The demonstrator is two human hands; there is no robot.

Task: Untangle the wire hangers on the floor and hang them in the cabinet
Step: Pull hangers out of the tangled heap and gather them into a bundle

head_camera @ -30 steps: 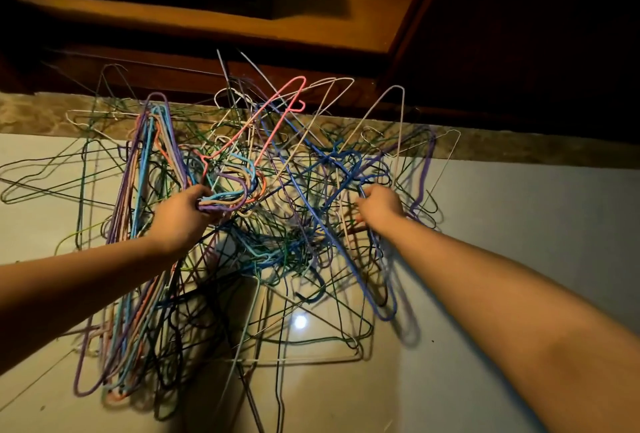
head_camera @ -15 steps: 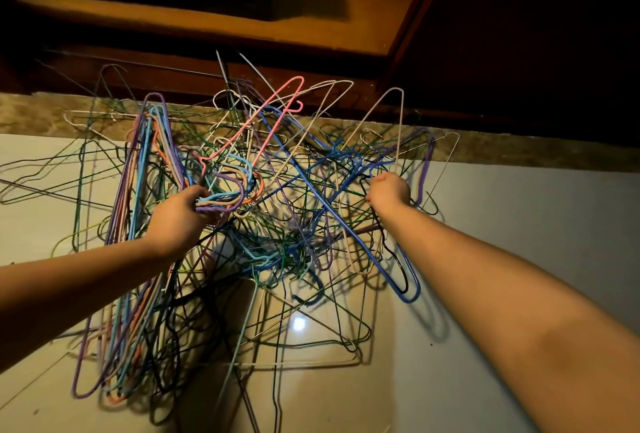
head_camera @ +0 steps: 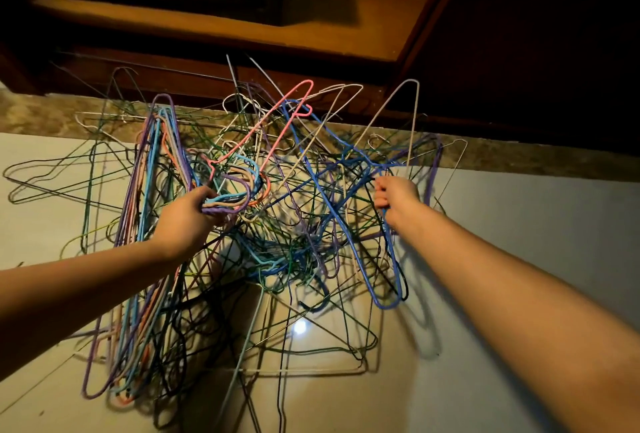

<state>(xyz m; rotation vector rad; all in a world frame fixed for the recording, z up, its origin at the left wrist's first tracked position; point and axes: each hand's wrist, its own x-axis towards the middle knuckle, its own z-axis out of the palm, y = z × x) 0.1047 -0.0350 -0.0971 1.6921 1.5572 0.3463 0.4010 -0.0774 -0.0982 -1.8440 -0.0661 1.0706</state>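
Wire hangers: coloured tangle on pale floor.
Left hand: fist around pastel hanger hooks.
Right hand: curled round blue wire hanger.
Change: right hand moved farther away.

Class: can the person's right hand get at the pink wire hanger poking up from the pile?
Probably not yet: the right hand grips a blue wire hanger. The pink wire hanger stands uncovered atop the tangle, so once freed, likely yes.
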